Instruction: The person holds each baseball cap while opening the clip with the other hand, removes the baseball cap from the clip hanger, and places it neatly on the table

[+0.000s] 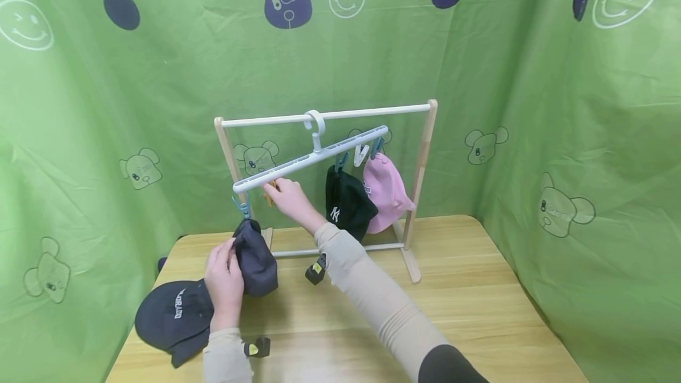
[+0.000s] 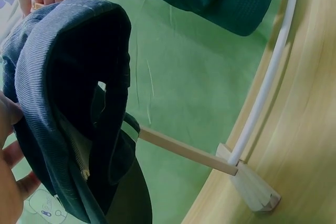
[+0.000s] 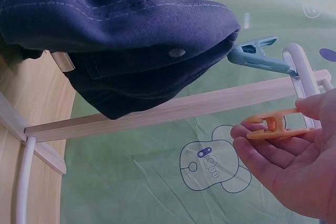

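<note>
At the left I have the left hand (image 1: pixel 224 279), fingers gripping the navy cap (image 1: pixel 256 262), which hangs from a blue clip (image 3: pixel 262 63) at the left end of the hanger (image 1: pixel 298 164). Rightward and higher, the right hand (image 1: pixel 294 198) pinches the orange clip (image 3: pixel 276 124), its long axis running down from the hanger; the cap lies below and left of it, apart, nearer my left hand.

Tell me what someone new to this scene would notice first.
Probably the pink cap, bright against the green backdrop, clipped near the right end of the tilted white hanger beside a dark cap. Next, the navy cap hanging from a blue clip at the hanger's lower left end: the left hand holds it, while the right hand pinches an orange clip close by.
</note>
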A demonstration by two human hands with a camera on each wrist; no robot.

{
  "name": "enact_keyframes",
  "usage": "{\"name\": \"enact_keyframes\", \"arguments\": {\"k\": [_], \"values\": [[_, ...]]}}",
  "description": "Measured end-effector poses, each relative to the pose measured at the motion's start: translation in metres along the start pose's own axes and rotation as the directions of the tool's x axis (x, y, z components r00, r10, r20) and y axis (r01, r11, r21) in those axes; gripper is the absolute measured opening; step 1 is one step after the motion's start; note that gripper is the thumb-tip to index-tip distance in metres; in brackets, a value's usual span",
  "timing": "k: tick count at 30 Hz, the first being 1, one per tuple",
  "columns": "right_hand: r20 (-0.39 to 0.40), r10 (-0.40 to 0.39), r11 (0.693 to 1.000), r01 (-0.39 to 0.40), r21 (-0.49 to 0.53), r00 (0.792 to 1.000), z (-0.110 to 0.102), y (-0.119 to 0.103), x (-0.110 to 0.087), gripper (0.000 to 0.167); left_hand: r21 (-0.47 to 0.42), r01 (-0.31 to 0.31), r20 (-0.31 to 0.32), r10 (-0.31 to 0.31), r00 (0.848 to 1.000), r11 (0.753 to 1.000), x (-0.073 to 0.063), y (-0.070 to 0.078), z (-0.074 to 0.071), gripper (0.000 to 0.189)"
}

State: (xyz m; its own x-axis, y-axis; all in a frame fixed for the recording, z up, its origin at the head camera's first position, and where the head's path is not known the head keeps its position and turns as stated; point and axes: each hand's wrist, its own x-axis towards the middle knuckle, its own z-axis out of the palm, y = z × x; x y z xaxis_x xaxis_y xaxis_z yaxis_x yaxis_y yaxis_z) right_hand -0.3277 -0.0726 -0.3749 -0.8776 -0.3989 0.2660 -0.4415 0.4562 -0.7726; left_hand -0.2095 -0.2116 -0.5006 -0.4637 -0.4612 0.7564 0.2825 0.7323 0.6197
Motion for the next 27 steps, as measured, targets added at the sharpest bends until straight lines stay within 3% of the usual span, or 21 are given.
{"name": "enact_keyframes", "arguments": {"k": [27], "values": [[-0.006, 0.011, 1.0, -0.011, 0.002, 1.0, 0.001, 0.001, -0.001, 0.032, 0.003, -0.034, -0.02, 0.034, 0.999, 0.999, -0.001, -0.011, -0.015, 0.021]]}}
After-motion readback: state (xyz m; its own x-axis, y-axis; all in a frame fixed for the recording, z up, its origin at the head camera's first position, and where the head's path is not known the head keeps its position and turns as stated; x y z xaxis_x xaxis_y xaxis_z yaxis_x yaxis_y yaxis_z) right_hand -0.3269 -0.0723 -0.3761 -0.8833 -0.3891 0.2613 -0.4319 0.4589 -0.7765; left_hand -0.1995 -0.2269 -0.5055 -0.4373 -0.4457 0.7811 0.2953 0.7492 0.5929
